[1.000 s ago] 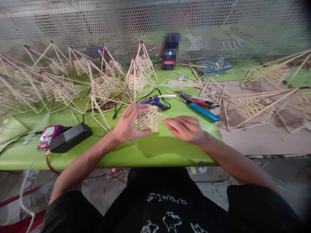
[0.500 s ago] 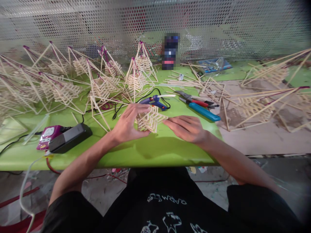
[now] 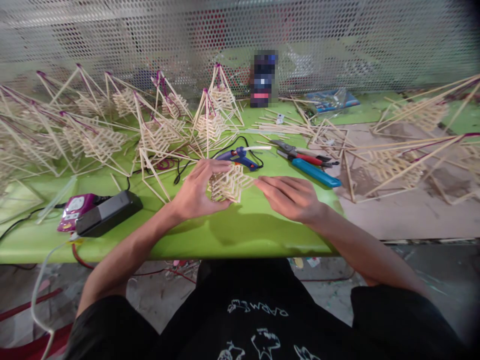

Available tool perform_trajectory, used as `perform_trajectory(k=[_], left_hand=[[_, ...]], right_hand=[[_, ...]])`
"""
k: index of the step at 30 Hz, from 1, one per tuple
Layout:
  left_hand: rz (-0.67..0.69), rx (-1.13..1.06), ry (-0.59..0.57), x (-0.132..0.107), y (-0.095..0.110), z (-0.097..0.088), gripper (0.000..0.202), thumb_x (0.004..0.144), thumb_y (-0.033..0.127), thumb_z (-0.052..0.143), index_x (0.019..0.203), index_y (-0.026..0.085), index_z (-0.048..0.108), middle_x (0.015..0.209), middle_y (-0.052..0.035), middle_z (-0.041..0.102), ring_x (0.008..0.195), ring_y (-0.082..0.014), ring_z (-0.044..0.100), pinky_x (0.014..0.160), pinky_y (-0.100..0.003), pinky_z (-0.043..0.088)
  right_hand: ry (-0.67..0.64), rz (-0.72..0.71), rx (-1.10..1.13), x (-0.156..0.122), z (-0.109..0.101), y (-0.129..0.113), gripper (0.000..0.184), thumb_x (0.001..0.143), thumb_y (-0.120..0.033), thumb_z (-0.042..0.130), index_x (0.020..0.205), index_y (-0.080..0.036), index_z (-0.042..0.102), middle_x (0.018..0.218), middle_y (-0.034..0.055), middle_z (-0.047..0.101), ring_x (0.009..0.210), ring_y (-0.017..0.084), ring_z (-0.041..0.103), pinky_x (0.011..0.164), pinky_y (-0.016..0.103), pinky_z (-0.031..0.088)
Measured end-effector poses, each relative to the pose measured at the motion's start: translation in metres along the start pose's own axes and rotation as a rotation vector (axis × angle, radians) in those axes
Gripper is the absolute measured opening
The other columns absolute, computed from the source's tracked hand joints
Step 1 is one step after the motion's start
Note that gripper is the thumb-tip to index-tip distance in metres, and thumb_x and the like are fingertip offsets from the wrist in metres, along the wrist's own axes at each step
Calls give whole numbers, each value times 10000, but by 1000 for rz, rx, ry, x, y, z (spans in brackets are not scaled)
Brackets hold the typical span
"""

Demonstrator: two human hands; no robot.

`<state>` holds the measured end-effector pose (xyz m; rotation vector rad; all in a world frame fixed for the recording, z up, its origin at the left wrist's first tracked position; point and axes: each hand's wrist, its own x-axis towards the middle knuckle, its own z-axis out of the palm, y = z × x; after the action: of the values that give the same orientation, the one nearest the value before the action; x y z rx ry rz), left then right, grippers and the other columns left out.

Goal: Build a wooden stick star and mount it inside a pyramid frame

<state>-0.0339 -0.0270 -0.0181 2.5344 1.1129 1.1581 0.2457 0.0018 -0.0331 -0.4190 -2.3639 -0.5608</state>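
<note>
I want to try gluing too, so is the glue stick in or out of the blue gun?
In. One end of the pale glue stick goes into the blue glue gun; the rest pokes out.

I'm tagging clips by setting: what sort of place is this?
Probably a small craft workshop: many similar stick frames stand on a green table, with a glue gun and blue-handled tool lying nearby.

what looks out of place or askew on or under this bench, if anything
Loose sticks lie at uneven angles behind the glue gun, and scraps litter the floor, so both spots look untidy. The stick lattice in the left hand shows no obvious damage.
</note>
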Motion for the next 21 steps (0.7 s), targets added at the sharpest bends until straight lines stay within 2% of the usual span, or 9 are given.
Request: perform_trajectory(k=[8, 12, 17, 21], left_hand=[[-51, -91, -63, 2, 3, -3, 607, 714, 283, 810, 1267, 212, 571, 1298, -112, 683, 1206, -263, 643, 1039, -479, 521], [-96, -119, -67, 2, 3, -4, 615, 707, 276, 821, 1268, 205, 581, 1309, -114, 677, 1213, -263, 640, 1048, -467, 517], [-104, -149, -41, 0, 3, -3, 635, 698, 286, 847, 1271, 198, 588, 1304, -114, 677, 1205, -261, 642, 1045, -445, 515], [-119, -171, -50, 0, 3, -3, 632, 696, 292, 857, 1262, 185, 598, 1297, -119, 679, 1201, -260, 642, 1031, -426, 518]], right_hand=[[15, -103, -79, 7, -7, -3, 287, 951, -99, 571, 1216, -114, 681, 1064, 102, 797, 878, 179, 746, 765, 304, 614], [24, -64, -69, 4, -7, -6, 304, 936, -110, 613, 1236, -111, 664, 1072, 105, 794, 923, 191, 748, 799, 310, 607], [11, 5, -64, 1, -6, -12, 294, 903, -96, 656, 1197, -110, 667, 874, 64, 774, 750, 170, 703, 723, 311, 579], [-3, 25, -4, 0, -3, -14, 317, 912, -75, 632, 1227, -114, 644, 909, 66, 768, 792, 174, 703, 757, 315, 587]])
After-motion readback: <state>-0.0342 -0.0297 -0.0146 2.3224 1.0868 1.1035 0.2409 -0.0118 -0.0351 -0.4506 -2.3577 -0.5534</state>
